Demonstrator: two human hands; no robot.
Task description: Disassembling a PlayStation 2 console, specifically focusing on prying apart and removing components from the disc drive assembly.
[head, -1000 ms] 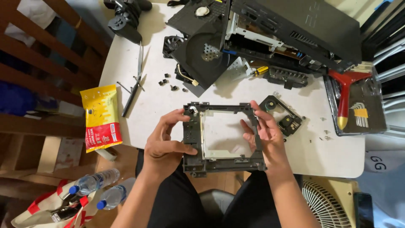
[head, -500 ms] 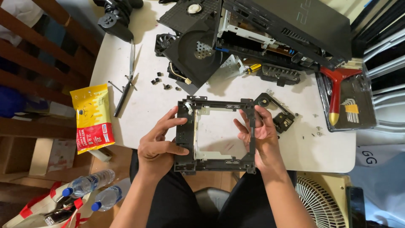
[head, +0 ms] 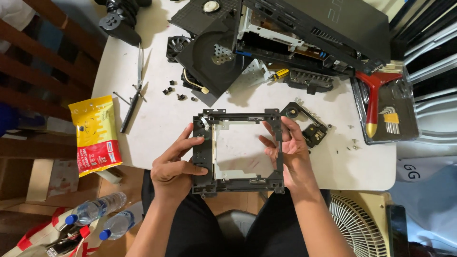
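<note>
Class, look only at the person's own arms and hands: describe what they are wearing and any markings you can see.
Both forearms are bare, with no sleeves in view. The left hand and right hand wear no gloves, rings, watch or bracelets, and show no visible markings.

You're looking down on a white table with rounded corners, lit evenly from above, with soft shadows under what lies on it. To your left stands dark wooden furniture with slatted rails, and below it a wooden floor shows past the table edge. Down at the lower left, two clear plastic bottles with blue caps lie beside a red-and-white bag. At the lower right a cream-coloured fan with a round grille sits near the table's corner. Along the right edge you see pale slats, and below them a light blue surface.
</note>
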